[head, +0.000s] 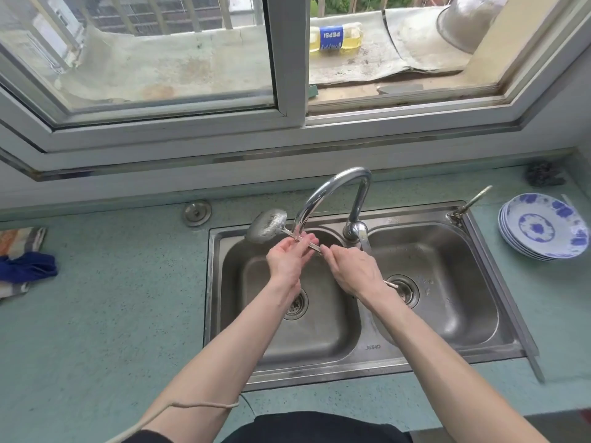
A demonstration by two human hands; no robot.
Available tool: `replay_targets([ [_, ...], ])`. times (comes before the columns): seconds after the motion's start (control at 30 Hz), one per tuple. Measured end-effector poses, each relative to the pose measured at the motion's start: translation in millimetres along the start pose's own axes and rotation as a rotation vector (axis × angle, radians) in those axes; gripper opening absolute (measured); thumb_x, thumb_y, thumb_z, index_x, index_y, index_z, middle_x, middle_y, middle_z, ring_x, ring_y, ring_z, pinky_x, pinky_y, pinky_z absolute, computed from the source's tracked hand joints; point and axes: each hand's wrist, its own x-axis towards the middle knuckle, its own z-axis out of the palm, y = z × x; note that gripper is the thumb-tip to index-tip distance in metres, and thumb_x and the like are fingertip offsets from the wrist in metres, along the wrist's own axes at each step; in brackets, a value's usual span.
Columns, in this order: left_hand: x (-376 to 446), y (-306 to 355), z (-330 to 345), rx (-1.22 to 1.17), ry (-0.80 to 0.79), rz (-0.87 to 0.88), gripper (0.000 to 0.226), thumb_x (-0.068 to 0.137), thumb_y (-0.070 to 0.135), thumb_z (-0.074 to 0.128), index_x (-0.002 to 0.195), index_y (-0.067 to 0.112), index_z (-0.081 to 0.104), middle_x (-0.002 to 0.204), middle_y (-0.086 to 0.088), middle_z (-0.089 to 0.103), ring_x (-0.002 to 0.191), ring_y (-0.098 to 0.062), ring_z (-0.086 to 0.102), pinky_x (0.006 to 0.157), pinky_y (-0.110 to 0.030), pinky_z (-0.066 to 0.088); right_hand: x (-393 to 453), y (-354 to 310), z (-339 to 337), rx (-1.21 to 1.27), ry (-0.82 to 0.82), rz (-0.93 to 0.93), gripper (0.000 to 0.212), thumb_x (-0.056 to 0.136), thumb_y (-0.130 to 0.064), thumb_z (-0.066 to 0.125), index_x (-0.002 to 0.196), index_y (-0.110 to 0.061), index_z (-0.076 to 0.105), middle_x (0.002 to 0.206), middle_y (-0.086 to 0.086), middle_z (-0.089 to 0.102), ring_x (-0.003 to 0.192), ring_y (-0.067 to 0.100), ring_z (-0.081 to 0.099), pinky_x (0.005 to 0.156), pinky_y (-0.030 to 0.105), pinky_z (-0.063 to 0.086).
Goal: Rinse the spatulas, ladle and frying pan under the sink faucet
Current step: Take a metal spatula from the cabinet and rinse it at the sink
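A metal ladle [268, 226] is held across the left basin of a steel double sink [499, 279], its bowl raised over the back left rim. My left hand [289, 259] pinches the handle just behind the bowl. My right hand [353, 270] grips the handle further back; the handle's end pokes out past my wrist over the right basin. The curved faucet [332, 193] arches above the ladle with its spout over the handle between my hands. Whether water is running is unclear. No spatulas or frying pan are in view.
A stack of blue-and-white plates [543, 227] sits on the counter right of the sink. Folded cloths [22, 257] lie at the far left. A dark scourer [543, 174] rests in the back right corner. A window with a bottle [335, 38] outside rises behind.
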Motion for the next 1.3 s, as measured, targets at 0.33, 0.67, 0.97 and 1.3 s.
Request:
replay_targets([
  [0.33,4,7,-8,-0.222,0.086,-0.107,0.027,0.086,-0.006,0.074,0.112,-0.01,0.066,0.104,-0.023,0.075,0.094,-0.027,0.074,0.083,-0.035,0.063,-23,27,-6,0.04,0.024,0.063,0.053,0.108,-0.057,0.029,0.078,-0.019,0.052,0.089,0.013,0.072,0.093,0.044,0.066,0.074,0.043,0.049],
  [0.67,0,6,-23,-0.347,0.026,-0.229,0.009,0.093,0.006,0.071,0.099,0.001,0.074,0.091,-0.012,0.078,0.076,-0.016,0.076,0.075,-0.026,0.063,-40,47,7,0.064,0.057,0.061,0.055,0.106,-0.056,0.033,0.078,-0.012,0.05,0.078,0.012,0.07,0.086,0.047,0.062,0.064,0.042,0.041],
  [0.97,10,7,-24,-0.366,0.145,-0.28,0.039,0.109,0.034,0.045,0.129,0.002,0.057,0.1,-0.02,0.073,0.073,-0.026,0.076,0.053,-0.032,0.061,-50,66,11,0.205,0.066,0.074,0.056,0.104,-0.059,0.034,0.069,-0.015,0.041,0.059,0.0,0.054,0.07,0.041,0.056,0.059,0.041,0.04],
  [1.3,19,10,-32,-0.195,0.196,-0.264,0.044,0.083,0.036,0.083,0.114,0.007,0.074,0.109,-0.01,0.078,0.097,-0.024,0.076,0.066,-0.033,0.063,-55,76,10,0.155,0.118,-0.006,0.06,0.099,-0.071,0.02,0.076,-0.019,0.038,0.056,0.0,0.053,0.066,0.04,0.053,0.058,0.044,0.051],
])
